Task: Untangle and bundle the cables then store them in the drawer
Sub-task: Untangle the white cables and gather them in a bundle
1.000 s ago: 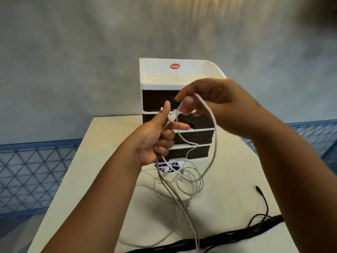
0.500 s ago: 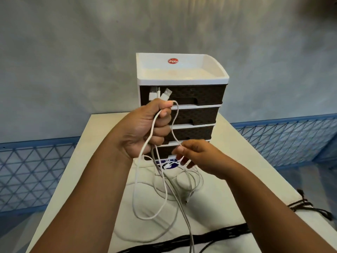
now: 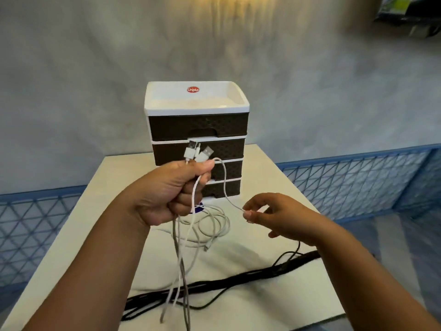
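Observation:
My left hand (image 3: 170,191) grips a bunch of white cables (image 3: 191,225) in a fist in front of the drawer unit (image 3: 198,130), with the white USB plugs (image 3: 198,152) sticking up above the thumb. The strands hang down from the fist and loop on the table. My right hand (image 3: 274,215), lower and to the right, pinches one thin white strand (image 3: 225,185) that arcs over from the left fist. The drawer unit has a white top tray and several dark drawers, all closed.
A black braided cable (image 3: 238,280) and a thinner black wire (image 3: 284,255) lie across the near part of the white table (image 3: 114,187). A blue mesh railing (image 3: 346,177) runs behind the table on both sides, against a grey wall.
My right hand has moved right and away from the left fist, drawing one white strand out sideways. The left fist has sunk lower against the drawer unit, still gripping the bunch.

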